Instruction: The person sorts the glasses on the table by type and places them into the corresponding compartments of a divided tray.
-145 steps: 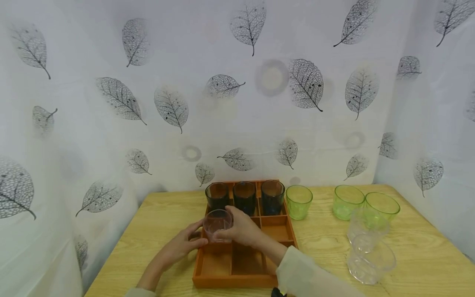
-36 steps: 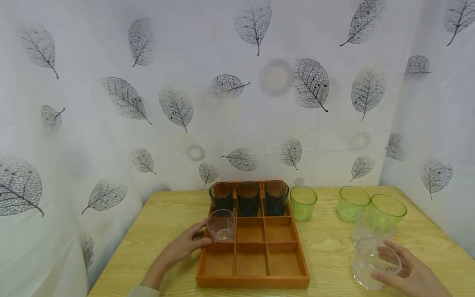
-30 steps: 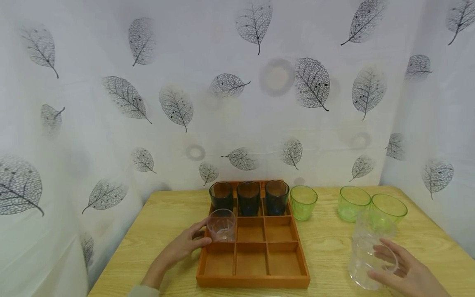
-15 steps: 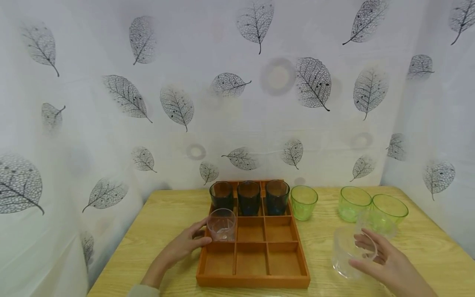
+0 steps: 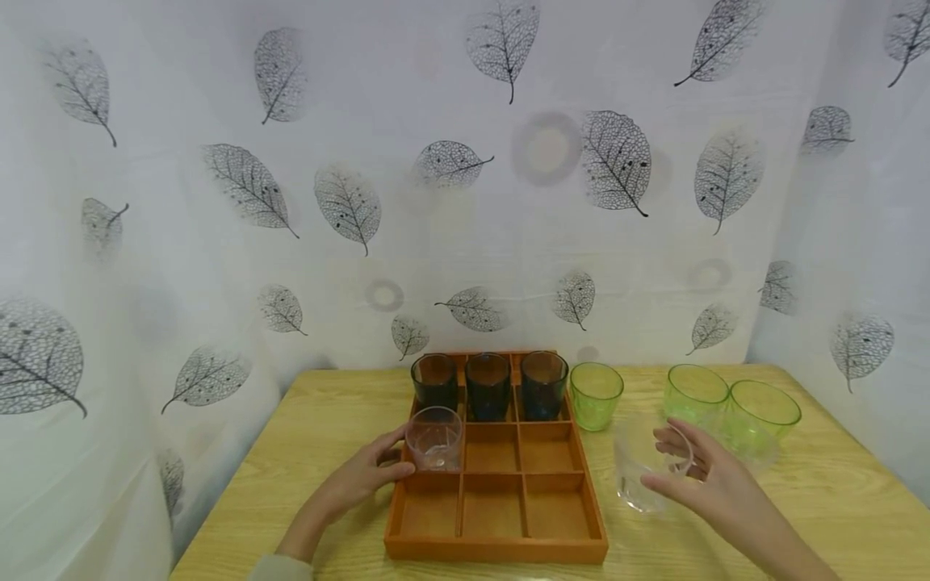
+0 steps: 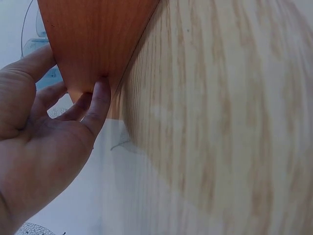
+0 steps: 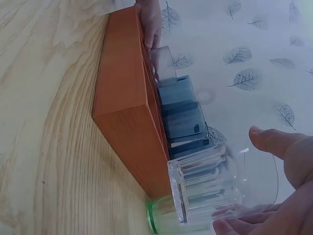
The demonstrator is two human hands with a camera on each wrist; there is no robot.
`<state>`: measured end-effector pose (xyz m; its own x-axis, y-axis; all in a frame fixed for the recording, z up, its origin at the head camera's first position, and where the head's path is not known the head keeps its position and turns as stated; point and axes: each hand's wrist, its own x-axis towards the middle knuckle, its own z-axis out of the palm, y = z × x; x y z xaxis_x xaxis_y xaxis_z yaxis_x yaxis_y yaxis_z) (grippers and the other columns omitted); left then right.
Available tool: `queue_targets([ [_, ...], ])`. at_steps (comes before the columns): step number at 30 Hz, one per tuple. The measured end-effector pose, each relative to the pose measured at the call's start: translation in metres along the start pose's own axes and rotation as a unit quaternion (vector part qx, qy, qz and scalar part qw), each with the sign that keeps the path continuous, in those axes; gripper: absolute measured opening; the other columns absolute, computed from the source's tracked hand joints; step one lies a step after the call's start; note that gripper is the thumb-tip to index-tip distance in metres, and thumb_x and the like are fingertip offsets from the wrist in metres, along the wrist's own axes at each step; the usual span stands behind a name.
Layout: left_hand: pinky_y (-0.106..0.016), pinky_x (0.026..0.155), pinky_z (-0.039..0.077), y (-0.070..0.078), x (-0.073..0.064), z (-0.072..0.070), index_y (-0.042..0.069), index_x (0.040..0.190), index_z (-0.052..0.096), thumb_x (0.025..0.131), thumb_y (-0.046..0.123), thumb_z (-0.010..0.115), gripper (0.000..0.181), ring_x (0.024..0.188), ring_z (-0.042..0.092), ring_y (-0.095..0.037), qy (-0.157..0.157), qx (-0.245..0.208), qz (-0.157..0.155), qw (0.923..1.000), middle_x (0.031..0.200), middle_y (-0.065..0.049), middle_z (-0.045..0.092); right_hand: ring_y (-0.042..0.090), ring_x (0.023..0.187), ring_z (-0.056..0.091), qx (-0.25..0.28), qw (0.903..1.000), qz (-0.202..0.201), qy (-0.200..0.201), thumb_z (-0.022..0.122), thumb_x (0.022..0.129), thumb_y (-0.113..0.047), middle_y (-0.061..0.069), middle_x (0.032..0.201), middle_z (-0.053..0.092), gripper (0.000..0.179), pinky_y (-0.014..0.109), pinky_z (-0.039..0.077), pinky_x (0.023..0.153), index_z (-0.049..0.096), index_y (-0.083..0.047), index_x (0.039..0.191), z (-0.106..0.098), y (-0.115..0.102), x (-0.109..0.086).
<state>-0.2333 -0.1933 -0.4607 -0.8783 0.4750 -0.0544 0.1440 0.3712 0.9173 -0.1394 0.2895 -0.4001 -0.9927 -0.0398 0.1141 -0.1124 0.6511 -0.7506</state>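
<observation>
My right hand (image 5: 701, 484) holds a clear drinking glass (image 5: 639, 464), thumb on one side and fingers on the other, in the air right of the divided wooden tray (image 5: 496, 551). The right wrist view shows this glass's ribbed wall and thick base (image 7: 195, 183). My left hand (image 5: 359, 484) grips the tray's left side. In the left wrist view, its thumb reaches over the rim, with fingertips (image 6: 101, 85) against the outer wall (image 6: 93, 44). Beside that hand, another clear glass (image 5: 434, 452) stands in the middle row's left compartment.
Three dark glasses (image 5: 488, 387) fill the tray's back row. One green glass (image 5: 596, 399) stands close to the tray's right side; two more green ones (image 5: 693, 387) are farther right. A further clear glass (image 5: 759, 452) overlaps the rightmost green one (image 5: 766, 399). A leaf-print curtain (image 5: 465, 242) hangs behind.
A clear glass was set into the tray's middle-left compartment. My right hand then took another clear glass from the right and carried it left toward the tray. The left hand stayed put.
</observation>
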Motion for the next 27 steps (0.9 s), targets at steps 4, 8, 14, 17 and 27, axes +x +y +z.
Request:
queue_targets([
  [4,-0.053,0.108,0.046,-0.001,0.002,0.000,0.006,0.164,0.026,0.104,0.028,0.065,0.075,0.141,0.043,-0.046,-0.001,-0.006,-0.003,1.0000,0.165,-0.027,0.026,0.030,0.125,0.059,0.014,0.9997,-0.021,0.006,0.081,0.092,-0.033,0.024,0.145,0.057,0.090,0.021,0.051,0.088,0.032,0.006,0.157,0.007,-0.012,0.007],
  [8,-0.054,0.109,0.045,-0.002,0.002,0.000,0.006,0.164,0.025,0.104,0.028,0.065,0.075,0.141,0.042,-0.047,-0.002,-0.005,-0.002,1.0000,0.164,-0.027,0.026,0.040,0.125,0.058,0.035,0.9989,-0.031,0.002,0.082,0.091,-0.031,0.026,0.144,0.056,0.091,0.023,0.052,0.090,0.032,0.007,0.157,0.014,-0.024,0.014],
  [14,-0.054,0.108,0.045,-0.001,0.000,-0.001,0.006,0.164,0.027,0.104,0.027,0.064,0.074,0.141,0.042,-0.047,-0.001,-0.005,0.002,1.0000,0.164,-0.026,0.028,0.039,0.127,0.057,0.057,0.9977,-0.034,-0.007,0.082,0.090,-0.035,0.024,0.145,0.056,0.093,0.034,0.051,0.098,0.032,0.006,0.157,0.025,-0.038,0.028],
  [17,-0.053,0.108,0.046,0.000,0.000,-0.001,0.005,0.164,0.026,0.105,0.027,0.064,0.074,0.141,0.042,-0.047,-0.002,-0.006,0.003,1.0000,0.164,-0.027,0.027,0.038,0.128,0.057,0.072,0.9965,-0.039,-0.013,0.083,0.089,-0.034,0.023,0.146,0.055,0.093,0.045,0.050,0.103,0.033,0.005,0.157,0.033,-0.044,0.033],
  [27,-0.048,0.106,0.048,0.001,0.000,-0.001,0.005,0.164,0.023,0.105,0.025,0.062,0.074,0.140,0.042,-0.047,-0.010,-0.009,0.009,0.9999,0.164,-0.030,0.026,0.040,0.129,0.055,0.127,0.9899,-0.055,-0.029,0.086,0.087,-0.029,0.024,0.142,0.057,0.093,0.055,0.047,0.106,0.034,0.007,0.155,0.057,-0.062,0.048],
])
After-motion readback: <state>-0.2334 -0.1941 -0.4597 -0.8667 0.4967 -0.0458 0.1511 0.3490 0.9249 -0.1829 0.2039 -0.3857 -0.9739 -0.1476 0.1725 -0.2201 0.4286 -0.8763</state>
